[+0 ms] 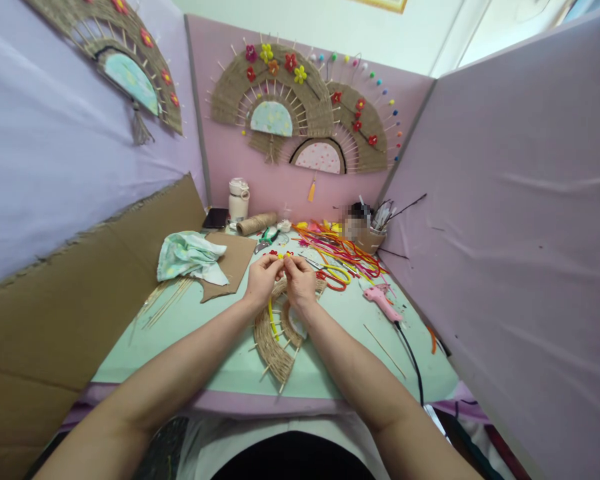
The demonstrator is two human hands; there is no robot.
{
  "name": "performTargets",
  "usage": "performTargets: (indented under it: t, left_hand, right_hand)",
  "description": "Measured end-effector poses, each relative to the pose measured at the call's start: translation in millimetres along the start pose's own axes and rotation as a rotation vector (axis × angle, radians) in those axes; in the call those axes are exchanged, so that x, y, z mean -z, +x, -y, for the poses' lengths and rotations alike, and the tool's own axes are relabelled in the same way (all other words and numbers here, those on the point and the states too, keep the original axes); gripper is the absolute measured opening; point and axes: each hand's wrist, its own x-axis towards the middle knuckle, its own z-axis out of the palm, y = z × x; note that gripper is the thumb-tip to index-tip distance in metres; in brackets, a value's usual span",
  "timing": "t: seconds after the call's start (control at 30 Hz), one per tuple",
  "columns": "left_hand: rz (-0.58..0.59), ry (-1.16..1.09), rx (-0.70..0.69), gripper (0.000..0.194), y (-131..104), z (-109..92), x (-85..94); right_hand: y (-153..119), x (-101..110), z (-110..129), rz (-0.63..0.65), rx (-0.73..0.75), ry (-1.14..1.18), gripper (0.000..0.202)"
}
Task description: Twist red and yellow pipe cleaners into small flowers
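Observation:
My left hand (265, 277) and my right hand (301, 279) meet over the middle of the table, their fingertips pinched together on a yellow pipe cleaner (271, 312). A small bent part of it shows yellow between the fingers, while a long end hangs down below my left hand. Beneath my wrists lies a fan (275, 357) wound with brown twine over thin sticks, partly covered by my right forearm. Small red pipe-cleaner flowers show just beyond my fingertips, partly hidden.
Yellow-handled scissors (337, 273) and red-handled scissors (334, 285) lie right of my hands. Farther right is a pink glue gun (383, 303) with a black cord. Coloured pipe cleaners (350, 250) spread behind. Patterned cloth (190, 255) rests on cardboard (235, 260) at left; a bottle (239, 200) stands behind.

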Motion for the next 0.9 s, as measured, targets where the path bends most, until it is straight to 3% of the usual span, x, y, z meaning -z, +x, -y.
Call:
performTargets:
  t: [0.07,0.17,0.27,0.4,0.53,0.67,0.9]
  left_hand:
    - [-0.009,0.044,-0.022,0.016,0.1,-0.2,0.9]
    - [-0.019,0.086,-0.036,0.017,3.0,-0.9,4.0]
    - [0.001,0.071,0.034,0.020,7.4,-3.6,8.8]
    - [0.059,0.017,0.136,0.021,10.4,-7.6,14.4]
    - [0.126,0.039,0.139,0.021,10.4,-6.8,18.4]
    - [0.136,0.134,0.090,0.020,9.9,-6.7,20.2]
    - [0.112,0.271,0.029,0.022,4.7,-15.9,17.2]
  right_hand:
    - [0.3,0.7,-0.9,-0.008,0.004,-0.024,0.023]
    - [3.1,3.4,1.6,0.038,-0.146,-0.037,0.023]
    - [9.0,9.6,8.3,0.116,-0.225,-0.119,0.026]
    - [16.5,20.3,20.6,0.281,0.073,-0.377,0.033]
    - [19.4,27.0,28.7,0.449,0.344,-0.608,0.024]
    - [21.0,30.1,30.1,0.509,0.438,-0.722,0.014]
    - [23.2,34.1,34.5,0.604,0.550,-0.925,0.017]
